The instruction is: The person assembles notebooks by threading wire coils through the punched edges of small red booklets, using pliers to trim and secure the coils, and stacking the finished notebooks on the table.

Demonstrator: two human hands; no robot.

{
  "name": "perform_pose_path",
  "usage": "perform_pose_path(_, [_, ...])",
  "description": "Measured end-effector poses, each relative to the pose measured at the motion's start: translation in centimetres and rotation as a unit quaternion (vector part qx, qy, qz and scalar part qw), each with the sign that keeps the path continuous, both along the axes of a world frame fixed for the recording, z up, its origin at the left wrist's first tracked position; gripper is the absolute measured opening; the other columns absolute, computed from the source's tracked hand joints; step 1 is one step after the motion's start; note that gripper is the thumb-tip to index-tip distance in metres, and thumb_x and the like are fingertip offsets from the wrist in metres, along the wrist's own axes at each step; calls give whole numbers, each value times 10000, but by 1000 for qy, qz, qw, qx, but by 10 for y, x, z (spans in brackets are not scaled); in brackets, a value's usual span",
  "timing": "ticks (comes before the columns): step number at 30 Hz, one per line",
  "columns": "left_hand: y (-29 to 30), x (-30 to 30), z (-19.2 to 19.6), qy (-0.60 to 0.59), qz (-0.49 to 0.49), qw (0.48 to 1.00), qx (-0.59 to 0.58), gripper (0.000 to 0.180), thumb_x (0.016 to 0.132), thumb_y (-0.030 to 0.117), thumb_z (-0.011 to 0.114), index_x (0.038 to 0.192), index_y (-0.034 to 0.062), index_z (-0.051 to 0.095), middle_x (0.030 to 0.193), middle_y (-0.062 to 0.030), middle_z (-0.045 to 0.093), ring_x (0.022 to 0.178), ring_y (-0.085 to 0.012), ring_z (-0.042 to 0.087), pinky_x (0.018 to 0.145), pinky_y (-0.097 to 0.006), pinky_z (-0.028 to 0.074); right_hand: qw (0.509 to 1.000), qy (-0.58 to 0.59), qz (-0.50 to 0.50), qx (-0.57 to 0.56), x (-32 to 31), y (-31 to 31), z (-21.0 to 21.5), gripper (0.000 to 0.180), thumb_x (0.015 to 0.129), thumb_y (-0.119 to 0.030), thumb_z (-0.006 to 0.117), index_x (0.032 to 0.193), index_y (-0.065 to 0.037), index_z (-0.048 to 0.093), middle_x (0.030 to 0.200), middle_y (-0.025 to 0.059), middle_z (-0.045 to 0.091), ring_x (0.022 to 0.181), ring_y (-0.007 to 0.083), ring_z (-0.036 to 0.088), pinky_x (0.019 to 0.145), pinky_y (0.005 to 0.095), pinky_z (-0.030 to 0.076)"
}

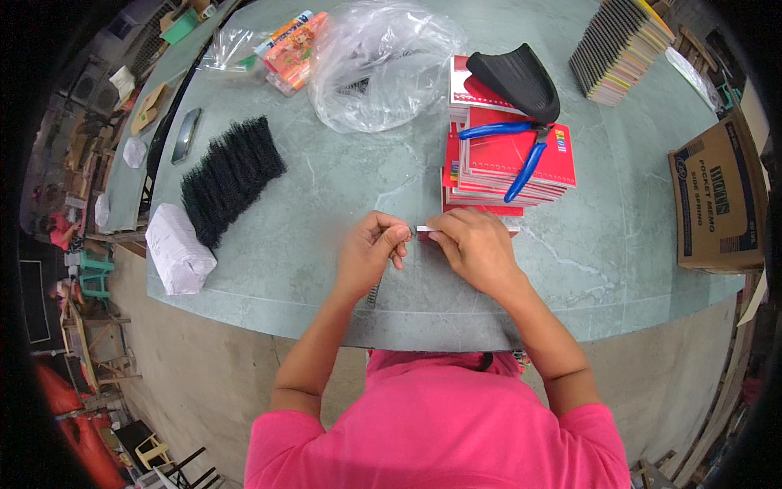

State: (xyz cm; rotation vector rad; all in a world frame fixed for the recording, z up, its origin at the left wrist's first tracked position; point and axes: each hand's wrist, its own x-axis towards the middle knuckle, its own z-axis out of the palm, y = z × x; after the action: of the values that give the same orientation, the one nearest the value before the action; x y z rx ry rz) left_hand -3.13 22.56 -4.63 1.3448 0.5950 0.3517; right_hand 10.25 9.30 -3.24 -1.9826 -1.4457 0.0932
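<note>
My left hand (373, 248) pinches a thin black wire spiral (374, 292) that hangs down below the palm toward the table's near edge. My right hand (476, 244) grips a small red notebook (425, 231), of which only a white edge and a sliver of red show between the two hands. The fingertips of both hands meet at the notebook's left end. Just beyond my right hand stands a stack of red notebooks (505, 155) with blue-handled pliers (521, 151) lying on top.
A row of black spirals (232, 175) lies at the left, next to a white wrapped packet (181, 248). A clear plastic bag (379, 65), a black moulded piece (517, 81), a leaning stack of notebooks (623, 49) and a cardboard box (721, 200) stand on the grey-green table (326, 212).
</note>
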Motion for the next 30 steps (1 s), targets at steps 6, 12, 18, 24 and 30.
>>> perform_pose_path(6, [-5, 9, -4, -50, 35, 859, 508, 135, 806, 70, 660, 921, 17, 613, 779, -92, 591, 683, -163, 572, 608, -295, 463, 999, -42, 12, -19, -3, 2, -1, 149, 784, -153, 619, 914, -81, 630, 789, 72, 616, 788, 259, 588, 688, 392, 436])
perform_pose_path(12, [16, -4, 13, 99, -143, 892, 417, 231, 803, 152, 669, 971, 4, 612, 854, -116, 583, 696, -185, 555, 630, -304, 442, 997, -79, 2, -24, -8, 5, 0, 172, 783, -167, 634, 937, -92, 618, 793, 73, 604, 747, 276, 577, 657, 399, 432])
perform_pose_path(18, [28, -14, 21, 163, -183, 913, 327, 293, 811, 186, 665, 1025, 0, 595, 886, -120, 595, 687, -181, 551, 629, -303, 439, 999, -14, -27, 44, -9, 14, -9, 234, 766, -170, 665, 977, -91, 601, 808, 66, 603, 775, 277, 580, 675, 397, 442])
perform_pose_path(24, [19, -8, 27, 98, -118, 915, 372, 307, 769, 184, 709, 1005, 26, 591, 886, -103, 582, 748, -191, 565, 683, -302, 451, 996, 13, 34, 79, -6, 10, -13, 257, 740, -104, 670, 973, -86, 564, 874, 85, 600, 820, 307, 577, 676, 401, 454])
perform_pose_path(30, [23, 6, 43, 14, -108, 853, 511, 284, 749, 161, 721, 971, 41, 592, 899, -77, 579, 838, -210, 563, 742, -312, 447, 999, -34, -11, -15, 6, -14, 5, 202, 745, -109, 649, 931, -68, 584, 811, 104, 549, 811, 307, 562, 697, 411, 458])
